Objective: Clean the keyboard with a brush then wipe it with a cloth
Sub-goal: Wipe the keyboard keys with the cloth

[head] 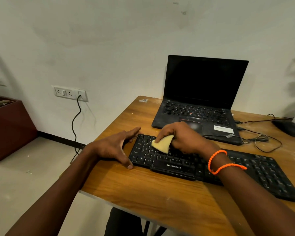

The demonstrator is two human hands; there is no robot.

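Note:
A black Zebronics keyboard [245,169] lies across the wooden table [160,198]. My right hand [182,138] grips a folded yellow cloth [162,144] and holds it down on the keys at the keyboard's left part. My left hand [114,147] braces the keyboard's left end, fingers spread straight along the far corner and thumb at the near corner. An orange cord bracelet sits on my right wrist. No brush is in view.
An open black laptop [199,99] with a dark screen stands just behind the keyboard. A black mouse [287,127] and loose cables [262,140] lie at the right. A wall socket with a plugged cable and a brown box [8,126] are to the left.

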